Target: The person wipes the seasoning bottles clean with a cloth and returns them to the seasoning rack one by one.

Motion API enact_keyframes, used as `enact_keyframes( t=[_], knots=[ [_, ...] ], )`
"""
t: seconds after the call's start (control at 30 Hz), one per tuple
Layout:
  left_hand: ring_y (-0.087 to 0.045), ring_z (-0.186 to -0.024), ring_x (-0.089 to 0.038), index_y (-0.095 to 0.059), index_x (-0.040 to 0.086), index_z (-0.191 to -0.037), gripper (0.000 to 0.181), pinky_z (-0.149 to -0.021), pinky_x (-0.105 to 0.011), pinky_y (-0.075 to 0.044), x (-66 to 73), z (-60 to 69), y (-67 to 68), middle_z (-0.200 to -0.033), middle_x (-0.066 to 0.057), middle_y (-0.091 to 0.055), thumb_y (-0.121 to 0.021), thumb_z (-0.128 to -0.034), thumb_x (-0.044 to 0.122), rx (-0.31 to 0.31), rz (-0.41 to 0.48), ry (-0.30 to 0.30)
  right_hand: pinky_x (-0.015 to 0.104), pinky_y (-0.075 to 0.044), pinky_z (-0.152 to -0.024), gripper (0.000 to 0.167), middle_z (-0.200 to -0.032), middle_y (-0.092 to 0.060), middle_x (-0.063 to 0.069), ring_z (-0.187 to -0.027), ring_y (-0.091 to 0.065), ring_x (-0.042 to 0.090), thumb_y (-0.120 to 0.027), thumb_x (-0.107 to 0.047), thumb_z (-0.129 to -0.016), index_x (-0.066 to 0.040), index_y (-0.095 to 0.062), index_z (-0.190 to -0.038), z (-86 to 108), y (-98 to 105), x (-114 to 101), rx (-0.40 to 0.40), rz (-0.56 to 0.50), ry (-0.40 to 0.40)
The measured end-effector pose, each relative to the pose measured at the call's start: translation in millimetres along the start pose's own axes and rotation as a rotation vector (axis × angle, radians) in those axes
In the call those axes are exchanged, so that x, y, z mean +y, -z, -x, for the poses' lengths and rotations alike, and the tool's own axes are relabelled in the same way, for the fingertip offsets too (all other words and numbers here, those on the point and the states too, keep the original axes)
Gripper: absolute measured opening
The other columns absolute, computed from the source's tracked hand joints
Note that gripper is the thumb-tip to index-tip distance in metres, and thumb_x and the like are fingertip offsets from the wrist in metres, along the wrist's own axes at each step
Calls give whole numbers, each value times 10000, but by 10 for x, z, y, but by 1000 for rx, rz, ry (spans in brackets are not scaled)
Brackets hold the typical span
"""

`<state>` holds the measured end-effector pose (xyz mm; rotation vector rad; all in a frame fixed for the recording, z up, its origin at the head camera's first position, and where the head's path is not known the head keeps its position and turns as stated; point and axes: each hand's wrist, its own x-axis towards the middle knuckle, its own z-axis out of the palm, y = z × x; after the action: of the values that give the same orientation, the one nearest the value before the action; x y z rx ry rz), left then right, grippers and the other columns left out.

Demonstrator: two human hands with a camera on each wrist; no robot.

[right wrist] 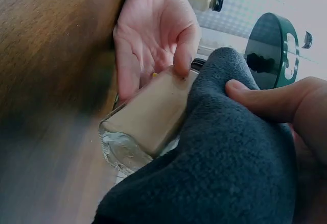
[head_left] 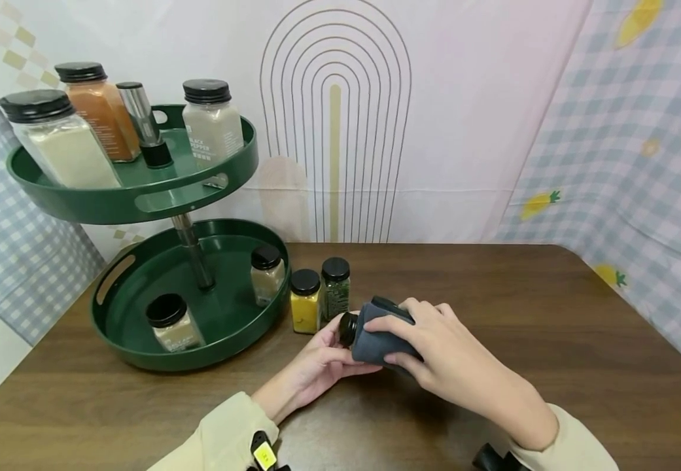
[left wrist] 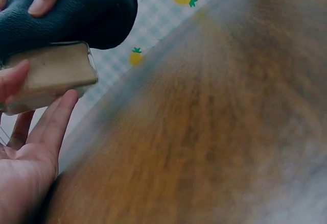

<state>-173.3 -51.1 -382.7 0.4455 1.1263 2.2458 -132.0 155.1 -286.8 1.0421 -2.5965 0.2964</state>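
A glass spice jar of beige powder lies tilted on its side between the hands, its black lid towards the left. My left hand holds it with thumb on one face and fingers beneath, as both wrist views show. A dark blue-grey cloth is draped against the jar, hiding most of it in the head view. My right hand grips this cloth from above, thumb and fingers pressing it to the jar's side.
A green two-tier tray stand stands at the left. Its upper tier bears large jars and a metal cylinder; its lower tier holds two small jars. Just behind my left hand are a yellow spice jar and a green herb jar.
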Motion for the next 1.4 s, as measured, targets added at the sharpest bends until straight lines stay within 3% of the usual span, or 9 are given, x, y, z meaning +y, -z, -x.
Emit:
enact_keyframes(
  t=[0.2, 0.47, 0.87, 0.93, 1.03, 1.17, 1.3, 1.4],
  knots=[
    [-559, -1096, -203, -498, 214, -1251, 617, -963, -464, -444, -7, -26, -9, -1310, -22, -451, -516, -773, -176, 66, -7, 24, 311, -352, -719, 414, -869, -508, -61, -822, -500, 110, -764, -245, -756, -361, -588, -1113, 41, 57, -11, -67, 101, -31],
    [-525, -1101, -265, -420, 147, -1329, 650, -978, -493, -422, 23, -30, -32, -1285, -111, -406, -489, -785, -201, 129, 76, 47, 306, -322, -670, 378, -809, -456, -61, -760, -494, 129, -775, -237, -737, -359, -591, -1045, 109, 154, 89, -168, 193, -72],
    [-499, -1150, -273, -358, 184, -1342, 680, -1016, -520, -373, 25, -35, -4, -1296, -103, -422, -444, -786, -199, 113, 131, 44, 321, -314, -645, 363, -830, -471, -32, -756, -460, 165, -780, -226, -723, -355, -597, -1009, 173, 217, 252, -344, 278, -178],
    [-491, -1155, -272, -361, 196, -1335, 683, -1020, -510, -372, 25, -35, -6, -1300, -102, -413, -438, -783, -200, 111, 136, 48, 320, -314, -635, 369, -847, -483, -27, -759, -461, 166, -776, -231, -731, -356, -595, -1028, 178, 251, 261, -325, 276, -185],
    [-485, -1155, -275, -380, 197, -1323, 671, -1022, -497, -375, 32, -35, -7, -1306, -104, -397, -435, -785, -200, 103, 132, 55, 310, -320, -630, 403, -880, -514, -21, -772, -490, 156, -782, -233, -727, -354, -593, -1061, 169, 306, 239, -197, 238, -151],
    [-496, -1141, -263, -426, 190, -1293, 649, -1006, -469, -400, 40, -29, -2, -1311, -103, -383, -436, -781, -208, 84, 106, 70, 321, -378, -677, 445, -952, -550, 0, -813, -524, 141, -780, -217, -738, -332, -592, -1125, 101, 290, 153, -37, 102, -65],
    [-509, -1145, -240, -433, 193, -1275, 649, -982, -429, -427, 41, -17, -1, -1371, -106, -360, -430, -772, -217, 69, 86, 81, 312, -449, -702, 441, -971, -529, -7, -801, -509, 114, -753, -225, -775, -299, -583, -1175, 27, 150, 82, 10, -18, 0],
    [-512, -1150, -239, -411, 188, -1282, 658, -979, -422, -432, 35, -16, -7, -1408, -116, -335, -425, -768, -223, 72, 86, 86, 290, -471, -694, 435, -959, -507, -15, -791, -506, 102, -741, -232, -789, -283, -577, -1189, 6, 40, 75, 20, -42, 6]
  ],
)
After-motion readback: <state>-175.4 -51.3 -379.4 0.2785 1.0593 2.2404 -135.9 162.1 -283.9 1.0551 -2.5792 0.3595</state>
